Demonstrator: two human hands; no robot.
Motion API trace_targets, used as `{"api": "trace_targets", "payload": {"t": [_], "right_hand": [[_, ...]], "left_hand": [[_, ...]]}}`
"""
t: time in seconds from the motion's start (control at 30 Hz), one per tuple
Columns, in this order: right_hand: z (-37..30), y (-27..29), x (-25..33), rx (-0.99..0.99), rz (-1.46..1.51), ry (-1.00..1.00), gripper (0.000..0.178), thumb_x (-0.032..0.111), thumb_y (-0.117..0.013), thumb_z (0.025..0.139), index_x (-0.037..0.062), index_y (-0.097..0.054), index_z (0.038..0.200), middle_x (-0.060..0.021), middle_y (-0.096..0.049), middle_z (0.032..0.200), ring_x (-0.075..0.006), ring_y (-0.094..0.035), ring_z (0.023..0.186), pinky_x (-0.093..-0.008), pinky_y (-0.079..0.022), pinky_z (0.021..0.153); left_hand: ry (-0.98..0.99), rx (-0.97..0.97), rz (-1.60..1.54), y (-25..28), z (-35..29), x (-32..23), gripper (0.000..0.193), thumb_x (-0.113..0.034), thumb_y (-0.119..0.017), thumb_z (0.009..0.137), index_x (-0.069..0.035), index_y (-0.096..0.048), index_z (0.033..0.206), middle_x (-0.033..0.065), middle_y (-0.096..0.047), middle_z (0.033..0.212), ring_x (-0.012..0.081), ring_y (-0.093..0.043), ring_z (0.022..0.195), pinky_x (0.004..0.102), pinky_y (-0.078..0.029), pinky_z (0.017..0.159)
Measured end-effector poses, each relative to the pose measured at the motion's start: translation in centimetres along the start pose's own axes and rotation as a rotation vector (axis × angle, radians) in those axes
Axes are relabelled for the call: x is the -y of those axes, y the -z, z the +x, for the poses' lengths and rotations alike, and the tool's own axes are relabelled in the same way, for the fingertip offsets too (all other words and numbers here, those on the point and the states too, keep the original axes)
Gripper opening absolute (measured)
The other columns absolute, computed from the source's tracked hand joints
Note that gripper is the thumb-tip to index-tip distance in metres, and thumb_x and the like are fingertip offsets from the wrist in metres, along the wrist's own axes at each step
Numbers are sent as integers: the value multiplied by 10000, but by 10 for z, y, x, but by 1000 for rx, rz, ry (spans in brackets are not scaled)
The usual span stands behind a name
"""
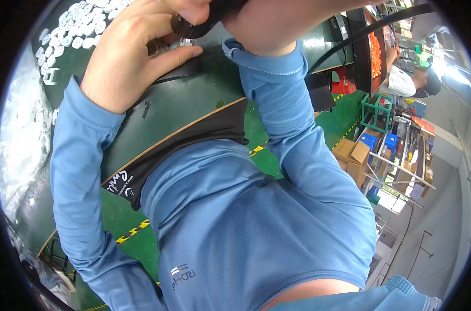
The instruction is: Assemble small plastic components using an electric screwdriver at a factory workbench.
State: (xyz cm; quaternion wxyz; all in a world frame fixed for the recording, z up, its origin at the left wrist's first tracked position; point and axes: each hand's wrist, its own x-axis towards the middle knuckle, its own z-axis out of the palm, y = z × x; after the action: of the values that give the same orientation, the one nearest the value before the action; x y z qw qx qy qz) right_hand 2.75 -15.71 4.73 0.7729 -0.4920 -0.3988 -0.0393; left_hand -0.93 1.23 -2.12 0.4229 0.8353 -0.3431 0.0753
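My right hand [261, 26] is wrapped round a black tool with a ribbed collar [190, 27], which looks like an electric screwdriver; its tip is hidden. Below the collar, my left hand [124, 54] curls with thumb and fingers closed about a small clear and whitish part [183, 42]. That part sits at a dark, flat base [179, 70] on the green bench top [194, 98]. The fingers cover most of the part. Both hands are close together at the top of the picture.
Many small white plastic pieces [74, 26] lie spread at the far left, beside clear plastic sheeting [20, 140]. A thick black cable [370, 32] arcs on the right. Beyond are orange parts [375, 54], another person [404, 80], a green stool [376, 111] and shelves with cartons [352, 155].
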Motion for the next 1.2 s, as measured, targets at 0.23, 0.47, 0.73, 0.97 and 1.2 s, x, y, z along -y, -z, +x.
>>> {"api": "trace_targets", "payload": {"t": [0.23, 0.47, 0.73, 0.97, 1.2], "right_hand": [[-3, 7, -9, -99, -194, 83, 1008, 901, -363, 824, -45, -567, 1107, -118, -637, 841, -179, -617, 678, -271, -505, 589], [-4, 5, -2, -161, 426, 9, 1160, 979, -323, 716, -76, -562, 1134, -136, -611, 667, -179, -583, 539, -279, -470, 450], [3, 65, 56, -141, 364, 265, 986, 912, -345, 817, 25, -621, 1146, -82, -546, 635, -177, -517, 519, -269, -424, 414], [-28, 69, 46, -310, 175, 98, 1028, 955, -345, 757, 13, -572, 1099, -81, -539, 651, -176, -524, 531, -270, -441, 468], [-30, 61, 49, -312, 170, -54, 1068, 956, -404, 720, -6, -540, 1163, -83, -582, 694, -165, -556, 556, -266, -465, 512]], "left_hand": [[-148, -45, -69, 2, 14, -14, 332, -168, -858, 756, -2, -669, 973, 118, -625, 915, 284, -606, 843, 373, -491, 751], [-192, -75, -9, 2, 14, -16, 290, -183, -841, 752, -23, -708, 954, 95, -616, 852, 287, -567, 780, 362, -468, 667], [-115, -124, 121, 78, 118, -3, 232, -217, -744, 904, -1, -693, 969, 36, -681, 767, 139, -617, 694, 311, -473, 635], [-81, -331, 447, 50, 197, 65, 353, -223, -790, 807, -12, -685, 1069, 148, -652, 872, 267, -612, 800, 370, -492, 736], [-108, 31, 499, 40, 102, 50, 241, -231, -710, 911, 5, -663, 934, 124, -627, 825, 254, -612, 715, 370, -496, 689]]}}
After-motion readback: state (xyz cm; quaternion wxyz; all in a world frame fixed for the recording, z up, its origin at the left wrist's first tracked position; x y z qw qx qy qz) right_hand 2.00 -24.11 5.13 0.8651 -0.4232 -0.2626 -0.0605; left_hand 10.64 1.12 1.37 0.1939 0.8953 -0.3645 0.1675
